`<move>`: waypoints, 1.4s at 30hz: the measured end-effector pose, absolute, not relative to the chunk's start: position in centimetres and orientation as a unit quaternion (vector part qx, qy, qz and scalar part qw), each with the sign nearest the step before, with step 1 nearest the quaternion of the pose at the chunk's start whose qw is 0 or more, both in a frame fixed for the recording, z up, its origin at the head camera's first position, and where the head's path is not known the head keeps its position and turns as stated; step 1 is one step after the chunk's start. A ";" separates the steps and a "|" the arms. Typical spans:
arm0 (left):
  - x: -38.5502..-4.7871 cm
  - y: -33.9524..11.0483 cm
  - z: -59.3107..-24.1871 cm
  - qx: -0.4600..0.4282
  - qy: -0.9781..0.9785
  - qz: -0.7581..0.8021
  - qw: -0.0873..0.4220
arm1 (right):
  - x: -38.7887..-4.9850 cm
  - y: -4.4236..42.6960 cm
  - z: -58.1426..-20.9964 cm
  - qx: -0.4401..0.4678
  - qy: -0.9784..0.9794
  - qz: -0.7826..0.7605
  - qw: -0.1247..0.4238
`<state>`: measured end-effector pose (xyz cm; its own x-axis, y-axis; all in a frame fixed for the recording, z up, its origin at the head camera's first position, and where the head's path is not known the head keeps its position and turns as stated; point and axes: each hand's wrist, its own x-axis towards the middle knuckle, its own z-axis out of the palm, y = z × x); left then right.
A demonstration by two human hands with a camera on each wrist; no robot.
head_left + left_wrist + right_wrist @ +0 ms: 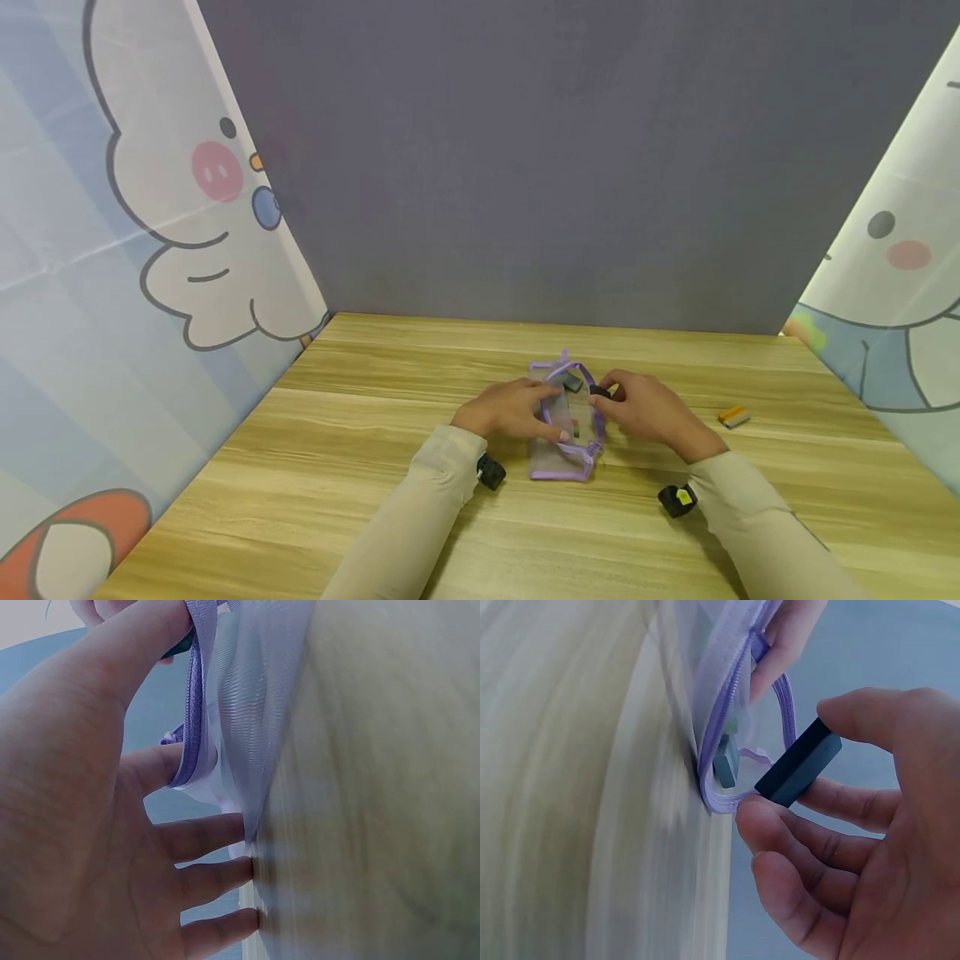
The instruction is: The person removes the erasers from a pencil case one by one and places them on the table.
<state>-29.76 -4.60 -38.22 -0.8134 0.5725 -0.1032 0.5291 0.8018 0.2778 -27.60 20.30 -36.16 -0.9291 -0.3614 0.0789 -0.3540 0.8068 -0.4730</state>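
Note:
A mesh pouch (pixel 557 464) with purple trim lies on the table, its zipped mouth spread wide. My left hand (pixel 517 408) is at its left side. The thumb and forefinger reach over the zipper edge (pixel 193 712) into the mouth, while the other fingers touch the mesh and table outside. Between thumb and fingertips, my right hand (pixel 643 406) pinches a dark rectangular block (pixel 799 761) at the right rim of the mouth. Inside the pouch lies a grey-green block (pixel 726 761), with a small orange-and-green piece (pixel 575 427) nearer me.
An orange-and-grey block (pixel 734 417) lies on the wooden table (pixel 360 417), right of my right hand. A dark grey panel (pixel 555 167) stands along the back edge. Printed cloths (pixel 67 275) hang at both sides.

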 end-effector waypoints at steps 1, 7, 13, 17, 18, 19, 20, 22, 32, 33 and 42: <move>-29.8 -4.6 -38.2 0.292 0.945 0.118 0.091 | -27.6 20.4 -36.1 -0.189 0.951 -0.246 0.007; -29.9 -4.6 -38.3 0.297 0.944 0.113 0.084 | -27.5 20.9 -35.7 -0.185 0.953 -0.241 0.002; -29.9 -4.7 -38.4 0.298 0.944 0.114 0.086 | -27.3 21.5 -35.7 -0.179 0.955 -0.236 0.005; -29.9 -4.7 -38.3 0.297 0.945 0.110 0.084 | -27.2 21.9 -35.6 -0.181 0.955 -0.236 0.004; -29.9 -4.7 -38.3 0.296 0.945 0.111 0.085 | -27.2 22.0 -35.6 -0.181 0.955 -0.237 0.004; -29.9 -4.7 -38.3 0.296 0.945 0.111 0.085 | -27.2 22.0 -35.6 -0.181 0.954 -0.238 0.004; -29.9 -4.7 -38.3 0.295 0.945 0.113 0.086 | -27.1 22.1 -35.6 -0.182 0.954 -0.238 0.004; -29.9 -4.7 -38.4 0.294 0.945 0.114 0.089 | -27.1 22.2 -35.5 -0.183 0.953 -0.240 0.004; -29.8 -4.5 -38.3 0.296 0.944 0.114 0.087 | -26.6 22.8 -35.0 -0.175 0.957 -0.231 0.009; -29.8 -4.5 -38.3 0.297 0.944 0.114 0.087 | -26.5 22.9 -35.0 -0.174 0.957 -0.230 0.009; -29.8 -4.4 -38.2 0.294 0.946 0.107 0.091 | -26.4 24.1 -35.0 -0.169 0.960 -0.222 0.000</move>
<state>-29.81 -4.43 -38.23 -0.8110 0.5747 -0.1094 0.5356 0.8046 0.2563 -26.45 24.08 -35.00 -0.9431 -0.3243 0.0740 -0.3239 0.8444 -0.4268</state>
